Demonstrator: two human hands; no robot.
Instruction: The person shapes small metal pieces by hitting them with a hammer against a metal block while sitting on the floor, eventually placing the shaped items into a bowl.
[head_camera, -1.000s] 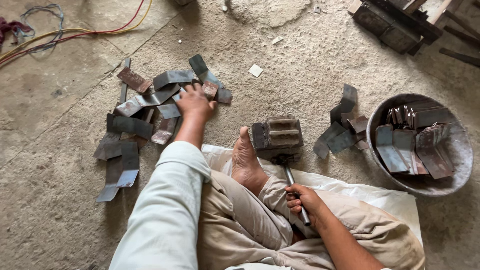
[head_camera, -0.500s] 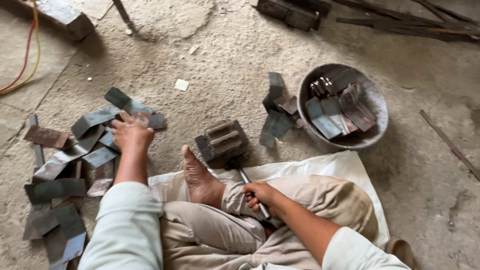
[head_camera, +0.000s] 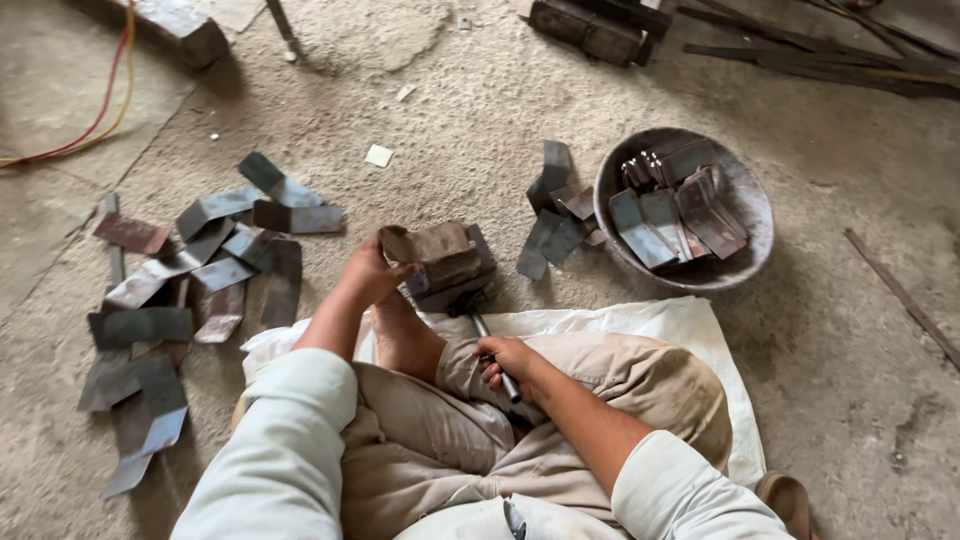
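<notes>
Over on the floor to the left, the scattered metal plates (head_camera: 190, 280) are lying loose in the dust, and just right of them the left hand (head_camera: 368, 275) is reaching forward, arm stretched out, fingers clamping a rusty bent plate (head_camera: 425, 243) and setting it onto the metal block (head_camera: 455, 270), long axis running left to right. Back toward the lap, the right hand (head_camera: 510, 360) is curling tight around the hammer handle (head_camera: 495, 350), head resting by the block, while the metal basin (head_camera: 740, 190) is sitting well apart at far right.

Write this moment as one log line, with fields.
left hand: holds metal plate on block | right hand: grips hammer handle
</notes>
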